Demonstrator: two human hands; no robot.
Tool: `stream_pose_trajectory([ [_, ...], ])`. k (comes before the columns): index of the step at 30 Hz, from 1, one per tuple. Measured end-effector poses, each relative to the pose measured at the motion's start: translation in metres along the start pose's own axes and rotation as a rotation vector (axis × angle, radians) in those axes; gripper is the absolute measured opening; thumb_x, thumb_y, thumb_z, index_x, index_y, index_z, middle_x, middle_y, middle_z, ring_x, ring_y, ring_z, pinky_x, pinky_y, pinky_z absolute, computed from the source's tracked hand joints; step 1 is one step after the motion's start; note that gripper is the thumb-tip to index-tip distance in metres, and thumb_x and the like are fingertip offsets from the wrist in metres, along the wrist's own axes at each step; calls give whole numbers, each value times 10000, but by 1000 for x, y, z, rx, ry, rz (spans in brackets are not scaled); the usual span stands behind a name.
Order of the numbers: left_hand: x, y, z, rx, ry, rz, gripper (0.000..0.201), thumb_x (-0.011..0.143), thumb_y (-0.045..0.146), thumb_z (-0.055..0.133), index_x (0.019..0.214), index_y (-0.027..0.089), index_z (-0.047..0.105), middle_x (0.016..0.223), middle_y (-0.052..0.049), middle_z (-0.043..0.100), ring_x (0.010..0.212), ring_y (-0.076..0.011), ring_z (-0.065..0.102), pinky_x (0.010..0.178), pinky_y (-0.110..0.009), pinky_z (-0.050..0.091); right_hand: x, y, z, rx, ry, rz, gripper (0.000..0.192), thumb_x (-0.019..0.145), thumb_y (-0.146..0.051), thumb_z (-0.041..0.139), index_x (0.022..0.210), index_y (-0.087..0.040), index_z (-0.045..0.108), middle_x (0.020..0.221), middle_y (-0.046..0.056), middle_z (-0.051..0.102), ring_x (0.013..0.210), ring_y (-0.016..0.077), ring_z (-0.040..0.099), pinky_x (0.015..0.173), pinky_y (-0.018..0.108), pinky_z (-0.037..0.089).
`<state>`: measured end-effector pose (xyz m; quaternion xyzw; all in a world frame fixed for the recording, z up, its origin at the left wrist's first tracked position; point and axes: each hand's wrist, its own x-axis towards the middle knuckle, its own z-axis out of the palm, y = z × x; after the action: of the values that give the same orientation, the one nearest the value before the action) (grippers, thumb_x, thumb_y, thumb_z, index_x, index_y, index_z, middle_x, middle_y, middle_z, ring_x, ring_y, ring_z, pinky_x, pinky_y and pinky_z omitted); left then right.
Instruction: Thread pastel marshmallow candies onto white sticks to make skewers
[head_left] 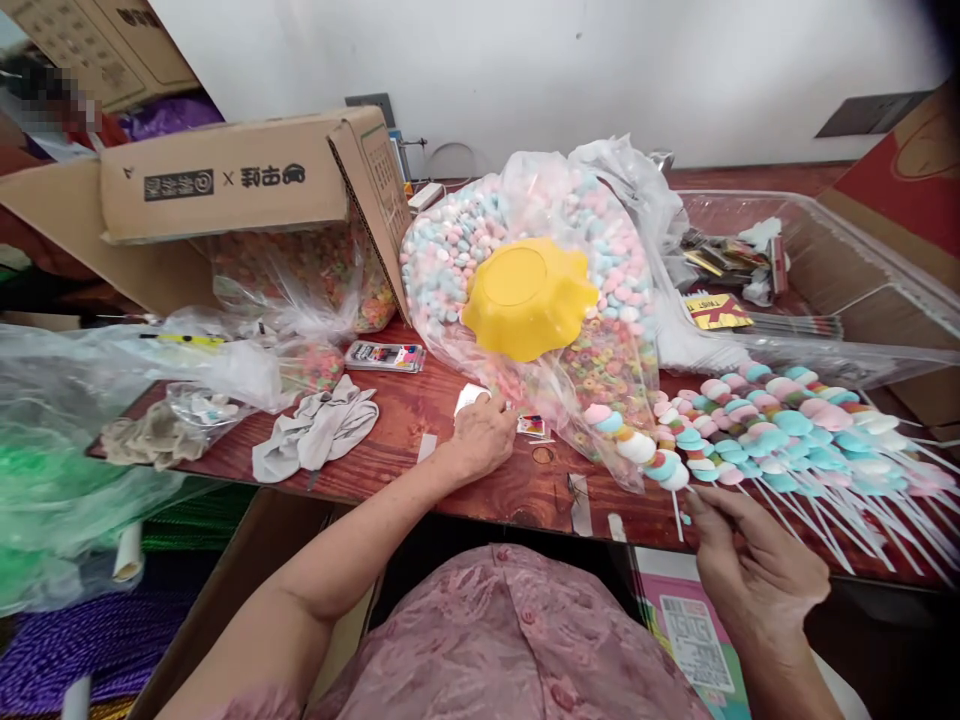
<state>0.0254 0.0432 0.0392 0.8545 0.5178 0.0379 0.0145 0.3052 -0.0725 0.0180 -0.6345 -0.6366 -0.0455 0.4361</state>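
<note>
My right hand point(757, 555) pinches the stick end of a candy skewer point(636, 447) strung with pink, blue and white pieces and coloured rings, at the table's front edge. To its right lies a heap of similar candy skewers point(795, 425), their white sticks pointing forward and right. My left hand point(484, 440) rests on the table with curled fingers beside a small white piece point(471, 397); what is under the fingertips is hidden. Behind it, a clear bag point(427, 255) holds pastel candies and small coloured rings. An upturned yellow bowl point(529, 295) sits on that bag.
An open cardboard box point(232, 180) with bagged rings stands at back left. Grey gloves point(319, 430) and a small flat pack point(385, 356) lie left of my left hand. A clear plastic bin point(832, 260) with packets stands at back right. Tape strips point(580, 505) mark the front edge.
</note>
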Motion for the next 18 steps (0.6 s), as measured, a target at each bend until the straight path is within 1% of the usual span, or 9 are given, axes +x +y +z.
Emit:
stream_pose_trajectory([
  [3,-2,3,-4,27,-14,13,226,910,174,467,922,136,689,998,-131,642,959,-269,565,752,-383,467,4,-12,-1,-43,28,-108,85,869,-298,642,894,-229,686,753,15,714,599,157,641,589,275,478],
  [5,-10,2,-6,32,5,24,207,893,145,473,888,125,679,968,-124,649,935,-258,572,768,-388,468,6,-13,-4,-46,-8,-161,81,879,-293,631,887,-231,682,758,11,718,598,151,647,589,270,480],
  [7,-26,-3,-6,31,66,29,182,878,126,485,871,131,667,947,-114,652,913,-249,571,768,-389,465,7,-12,-9,-51,-43,-183,89,888,-297,618,879,-233,679,768,15,721,624,158,661,605,277,486],
  [9,-45,-6,-2,17,126,16,172,872,113,489,842,145,655,910,-106,648,889,-241,566,749,-381,461,10,-10,-14,-47,-70,-202,91,897,-292,605,884,-238,677,770,17,721,660,173,677,626,290,491],
  [12,-70,-6,10,-29,146,-5,194,886,101,471,834,153,651,868,-98,645,854,-226,562,735,-365,458,17,-10,-17,-18,-106,-281,76,889,-258,613,930,-241,676,792,21,721,688,183,684,652,300,492],
  [15,-80,2,18,-73,140,-45,194,912,130,461,890,156,652,900,-95,650,893,-231,559,765,-365,460,32,-14,-18,-23,-170,-465,92,877,-223,616,953,-232,667,792,24,714,688,176,668,673,299,481],
  [18,-79,7,18,-92,118,-93,189,910,134,470,946,165,653,948,-94,649,920,-236,550,768,-364,453,53,-28,-19,-126,-278,-680,120,885,-193,549,932,-217,657,776,29,705,667,180,637,638,310,428],
])
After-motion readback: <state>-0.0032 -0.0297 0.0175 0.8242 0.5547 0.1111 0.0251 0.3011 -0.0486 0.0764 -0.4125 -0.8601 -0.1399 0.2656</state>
